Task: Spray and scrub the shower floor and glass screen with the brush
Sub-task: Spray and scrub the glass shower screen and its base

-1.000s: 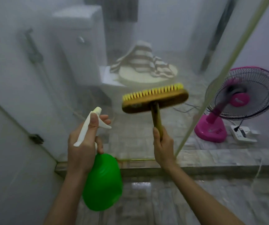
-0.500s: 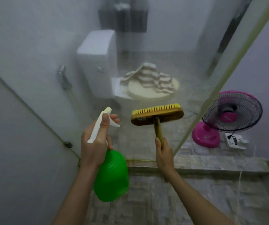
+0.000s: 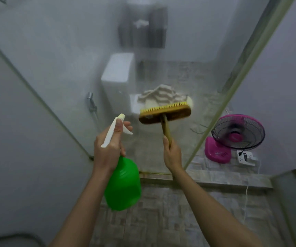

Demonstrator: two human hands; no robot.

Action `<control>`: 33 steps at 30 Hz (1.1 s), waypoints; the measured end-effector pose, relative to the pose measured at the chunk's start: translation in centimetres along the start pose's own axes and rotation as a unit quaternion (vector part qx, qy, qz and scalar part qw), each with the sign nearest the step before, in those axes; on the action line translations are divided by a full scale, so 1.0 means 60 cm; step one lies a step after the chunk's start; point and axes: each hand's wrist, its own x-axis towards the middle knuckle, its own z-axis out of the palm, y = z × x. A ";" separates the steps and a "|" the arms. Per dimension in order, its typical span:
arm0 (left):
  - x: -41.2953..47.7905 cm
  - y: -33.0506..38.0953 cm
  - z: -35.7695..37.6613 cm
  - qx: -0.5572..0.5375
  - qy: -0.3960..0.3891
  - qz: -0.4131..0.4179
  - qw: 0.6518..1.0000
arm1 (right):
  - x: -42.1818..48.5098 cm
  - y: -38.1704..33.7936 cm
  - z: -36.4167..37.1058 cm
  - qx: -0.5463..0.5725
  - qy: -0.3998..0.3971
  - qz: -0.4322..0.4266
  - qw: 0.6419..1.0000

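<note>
The person stood inside the shower facing the glass screen (image 3: 72, 59), with both hands raised before it and well apart, each holding its own tool. The left hand (image 3: 108, 150) gripped the neck of the green spray bottle (image 3: 124, 184), thumb laid along the white spray head and a finger curled at the trigger. The nozzle pointed at the pane, a hold that looked ready to squirt without any regrip. The right hand (image 3: 172, 154) was wrapped round the lower end of the wooden handle of the brush (image 3: 165, 114). It held the head up high with the yellow bristles turned away from the person, toward the glass; whether they touched it could not be told. Holding the handle low probably gave reach up the pane. The screen looked misted, so the toilet (image 3: 118, 75) and the striped towel (image 3: 159, 95) behind it showed only dimly. A pink fan (image 3: 238, 134) stood outside, past the stone kerb (image 3: 215, 179). The tiled shower floor (image 3: 161, 220) lay under the arms, and neither tool was near it.
</note>
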 end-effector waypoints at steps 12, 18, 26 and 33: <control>-0.019 0.114 -0.017 -0.016 0.018 0.034 0.999 | -0.005 -0.147 -0.046 0.079 0.052 -0.003 0.996; -0.033 0.124 -0.033 -0.013 0.034 0.040 0.999 | 0.074 -0.326 -0.105 0.055 0.099 -0.159 0.981; -0.051 0.141 -0.024 -0.012 0.036 0.055 0.998 | 0.035 -0.262 -0.142 0.012 0.071 -0.114 0.991; -0.051 0.166 0.016 -0.032 0.022 0.072 0.997 | 0.073 -0.224 -0.190 -0.003 0.110 -0.152 0.982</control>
